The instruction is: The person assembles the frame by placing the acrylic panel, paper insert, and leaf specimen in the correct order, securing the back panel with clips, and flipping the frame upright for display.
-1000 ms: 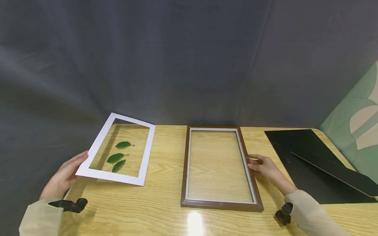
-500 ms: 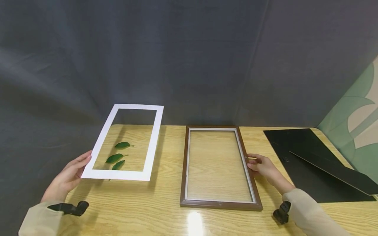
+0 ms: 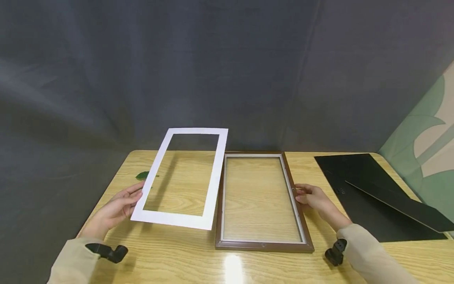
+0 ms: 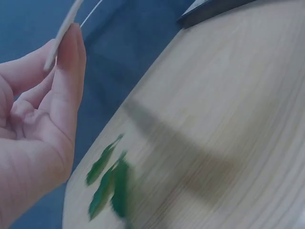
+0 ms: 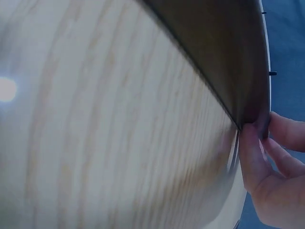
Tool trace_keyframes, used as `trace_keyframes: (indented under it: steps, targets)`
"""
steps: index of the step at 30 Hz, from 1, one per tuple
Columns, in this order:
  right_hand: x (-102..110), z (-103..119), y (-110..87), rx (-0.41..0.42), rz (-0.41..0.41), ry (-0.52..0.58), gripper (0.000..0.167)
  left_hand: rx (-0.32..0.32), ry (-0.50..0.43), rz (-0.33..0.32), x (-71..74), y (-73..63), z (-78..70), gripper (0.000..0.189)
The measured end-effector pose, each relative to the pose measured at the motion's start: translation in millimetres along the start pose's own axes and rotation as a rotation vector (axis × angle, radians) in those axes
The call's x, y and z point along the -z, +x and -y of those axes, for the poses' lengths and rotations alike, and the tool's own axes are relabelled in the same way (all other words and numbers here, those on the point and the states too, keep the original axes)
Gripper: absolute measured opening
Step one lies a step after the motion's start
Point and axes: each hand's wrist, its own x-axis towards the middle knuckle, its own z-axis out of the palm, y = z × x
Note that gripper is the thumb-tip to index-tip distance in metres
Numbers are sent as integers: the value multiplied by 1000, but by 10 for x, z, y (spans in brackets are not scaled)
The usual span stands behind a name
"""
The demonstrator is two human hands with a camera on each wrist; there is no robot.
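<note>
In the head view my left hand (image 3: 115, 213) holds a white picture mat (image 3: 215, 177) by its left side, raised and tilted above the table. The left wrist view shows thumb and fingers pinching the mat's thin edge (image 4: 64, 33). Right of the mat lies a brown picture frame (image 3: 264, 246) with a pale inner lip and a clear pane. My right hand (image 3: 317, 201) grips the frame's right side between thumb and fingers. A green leaf (image 3: 142, 175) shows left of the mat; several leaves (image 4: 102, 200) lie together on the table in the left wrist view.
Two black boards lie at the right, a flat backing board (image 3: 361, 169) and a strip-like stand (image 3: 400, 203) slanting up from it. A dark curtain (image 3: 227, 79) hangs behind the wooden table (image 3: 170, 256). Bright light reflects near its front edge.
My left hand has lifted the mat off to the right, from above the leaves to beside the frame, its right border now overlapping the frame's left edge in view. The right hand stays at the frame.
</note>
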Motion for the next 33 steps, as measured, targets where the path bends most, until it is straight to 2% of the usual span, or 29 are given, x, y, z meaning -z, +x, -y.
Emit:
trace_keyframes:
  steps: [5,10,13,17,23,29,33]
  targets:
    - [14,2,10,19,17,13,56,37,35,43,-156,143,109,48]
    - [38,-17,13,-4,29,40,57,91,84,68,-331,248,207,48]
    - [48,-32,17,-22,32,48,58,130,120,29,-452,314,280,48]
    - [57,-47,21,-32,37,57,59,183,160,-31,-612,428,392,62]
    - [64,-42,16,-32,31,53,59,248,208,-71,-808,615,559,69]
    - [55,-37,13,-19,28,50,58,263,235,-91,-983,763,697,70]
    - [52,-36,10,-7,27,42,58,249,230,-132,-1097,858,767,69]
